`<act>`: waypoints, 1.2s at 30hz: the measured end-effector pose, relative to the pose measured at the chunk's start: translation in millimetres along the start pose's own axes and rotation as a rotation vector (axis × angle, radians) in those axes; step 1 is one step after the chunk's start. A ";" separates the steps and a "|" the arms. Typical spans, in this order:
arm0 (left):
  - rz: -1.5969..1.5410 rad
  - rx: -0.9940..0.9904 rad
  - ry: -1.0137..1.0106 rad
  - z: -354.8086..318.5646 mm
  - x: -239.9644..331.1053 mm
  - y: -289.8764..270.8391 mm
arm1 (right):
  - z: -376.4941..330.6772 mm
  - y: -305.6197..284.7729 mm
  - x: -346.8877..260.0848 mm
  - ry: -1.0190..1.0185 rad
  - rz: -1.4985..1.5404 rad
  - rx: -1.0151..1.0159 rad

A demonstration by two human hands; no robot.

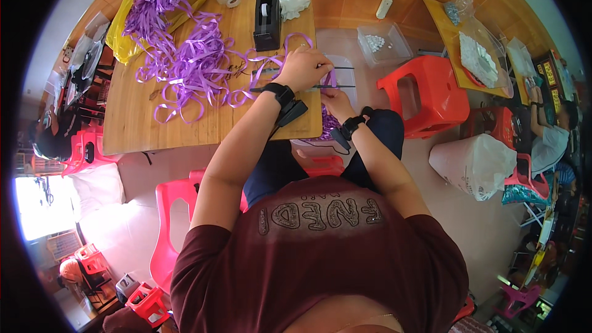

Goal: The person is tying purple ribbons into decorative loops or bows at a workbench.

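Note:
Two thin dark rods [338, 87] jut out past the right edge of the wooden table, with a strip of purple ribbon [333, 78] across them. My left hand [303, 69] reaches over the table edge, its fingers pinched at the ribbon by the farther rod. Just beneath, my right hand [338, 103] has its fingertips closed at the ribbon by the nearer rod. The fingertips partly hide the ribbon's path round the rods. A loose length of ribbon trails left from the rods to a large tangled purple ribbon pile [194, 55] on the table.
A yellow plastic bag [117, 40] spills ribbon at the far left of the table [142, 132]. Beyond my left hand stands a black tape dispenser [267, 34]. A red stool [425, 98] and a clear bin [385, 46] are to the right; more purple ribbon lies below the table edge.

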State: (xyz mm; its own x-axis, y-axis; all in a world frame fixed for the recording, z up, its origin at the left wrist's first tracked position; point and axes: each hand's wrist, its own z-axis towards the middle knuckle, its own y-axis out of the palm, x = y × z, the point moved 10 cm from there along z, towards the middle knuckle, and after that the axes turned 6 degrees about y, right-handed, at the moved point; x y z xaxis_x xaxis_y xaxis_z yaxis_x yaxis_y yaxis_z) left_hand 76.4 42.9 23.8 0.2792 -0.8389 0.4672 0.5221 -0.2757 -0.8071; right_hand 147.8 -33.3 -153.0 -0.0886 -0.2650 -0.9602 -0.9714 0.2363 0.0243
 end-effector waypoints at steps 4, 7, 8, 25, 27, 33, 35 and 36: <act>0.005 -0.010 0.002 -4.0 -4.3 0.2 | -26.4 6.2 21.8 0.145 -0.148 -0.083; 0.005 -0.015 -0.014 -9.2 -7.6 -2.2 | -78.5 7.7 18.6 0.196 -0.166 -0.151; 0.001 -0.020 -0.011 -7.7 -6.5 -2.5 | -96.8 4.4 13.7 0.200 -0.168 -0.149; 0.003 0.004 -0.008 -4.3 -13.3 6.0 | -172.1 18.9 -83.1 0.172 0.070 -0.408; 0.005 0.008 -0.010 -5.7 -14.2 4.9 | -167.9 13.1 -112.3 0.092 0.013 -0.389; -0.252 0.080 -0.149 -7.4 -21.0 -3.0 | -117.2 -11.1 -211.4 -0.343 -0.238 -0.171; -0.359 0.269 -0.167 -14.1 -27.1 -21.2 | -87.9 -17.5 -237.1 -0.517 -0.295 -0.051; -0.364 0.267 -0.161 -13.2 -25.4 -21.6 | -68.2 -20.2 -238.6 -0.516 -0.298 -0.044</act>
State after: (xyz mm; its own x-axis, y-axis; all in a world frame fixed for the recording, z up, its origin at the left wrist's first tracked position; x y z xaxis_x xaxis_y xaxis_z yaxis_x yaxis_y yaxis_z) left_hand 47.4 64.0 24.5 0.1502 -0.6210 0.7693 0.7921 -0.3900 -0.4695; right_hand 173.4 -38.6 94.6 0.2971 0.1771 -0.9383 -0.9471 0.1798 -0.2659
